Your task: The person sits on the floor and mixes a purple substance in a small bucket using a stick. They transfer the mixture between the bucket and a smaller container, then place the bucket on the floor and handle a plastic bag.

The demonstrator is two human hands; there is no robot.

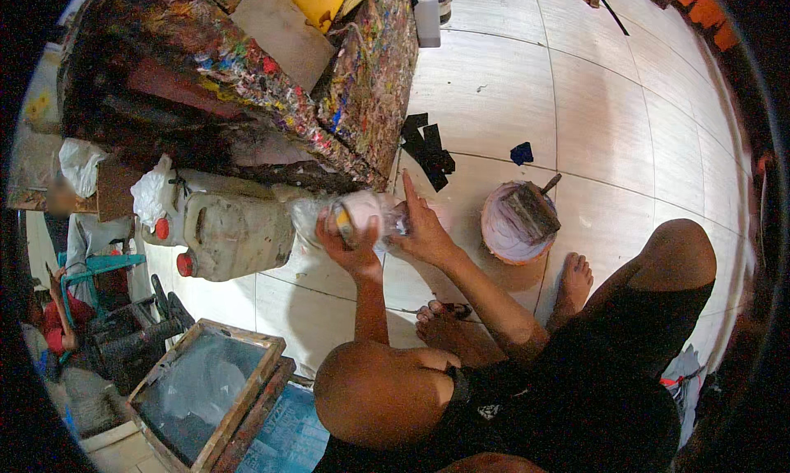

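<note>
Above the floor tiles, my left hand (pixel 355 249) is wrapped round a clear plastic container (pixel 362 210) with pale pinkish-white contents and a yellow patch. The container lies sideways, and some thin clear plastic shows at its left end. My right hand (pixel 424 228) grips the container's right end with thumb and bent fingers, while its index finger sticks out straight. What exactly those bent fingers enclose is partly hidden. Right of my hands, a round bowl (pixel 496 241) of pale lilac paste stands on the floor. Across it rests a wide, paste-smeared flat blade tool (pixel 532 213) with a dark handle.
A paint-crusted bench (pixel 362 78) rises close beyond my hands. Dirty plastic jerrycans (pixel 239 236) with red caps stand to the left. Black strips (pixel 426 152) and a dark blue scrap (pixel 522 153) lie on the tiles. A wooden-framed screen (pixel 202 382) leans at lower left.
</note>
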